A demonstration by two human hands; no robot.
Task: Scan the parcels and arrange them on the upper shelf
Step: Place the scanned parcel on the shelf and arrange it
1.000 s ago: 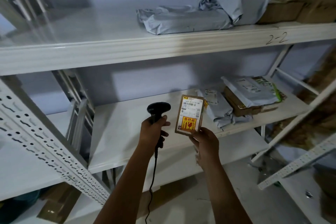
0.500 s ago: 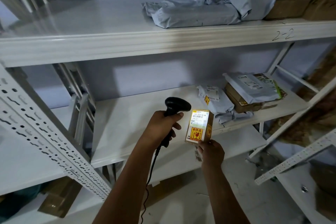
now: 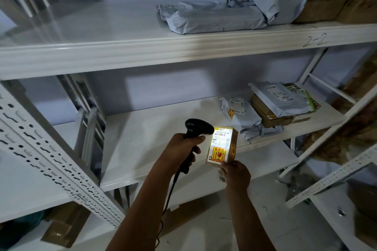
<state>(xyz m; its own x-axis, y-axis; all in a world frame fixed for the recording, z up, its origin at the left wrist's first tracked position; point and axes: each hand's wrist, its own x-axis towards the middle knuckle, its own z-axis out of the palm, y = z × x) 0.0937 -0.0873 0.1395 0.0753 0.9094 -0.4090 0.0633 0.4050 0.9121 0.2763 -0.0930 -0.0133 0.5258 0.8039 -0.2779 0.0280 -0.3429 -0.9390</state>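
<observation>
My right hand (image 3: 236,173) holds a small brown cardboard parcel (image 3: 222,145) upright by its bottom edge; its white label and yellow-red fragile sticker face me, lit brightly. My left hand (image 3: 181,150) grips a black corded barcode scanner (image 3: 196,129), whose head points at the label from the left, almost touching it. On the upper shelf (image 3: 142,51), marked "2-2", lie grey poly-bag parcels (image 3: 216,16) and a brown carton (image 3: 342,0). The lower shelf (image 3: 155,134) carries more parcels at its right end: a grey bag (image 3: 242,120), a brown box (image 3: 271,116) and a grey bag on top (image 3: 283,98).
A perforated white upright (image 3: 44,153) slants across the left. Another perforated bar (image 3: 330,179) leans at the right. Flat cardboard (image 3: 63,224) lies on the floor at the lower left. The left half of the upper shelf is bare.
The scanner has swung right, up to the parcel's label, and its light now floods the label. My right hand has lowered the parcel slightly and turned it.
</observation>
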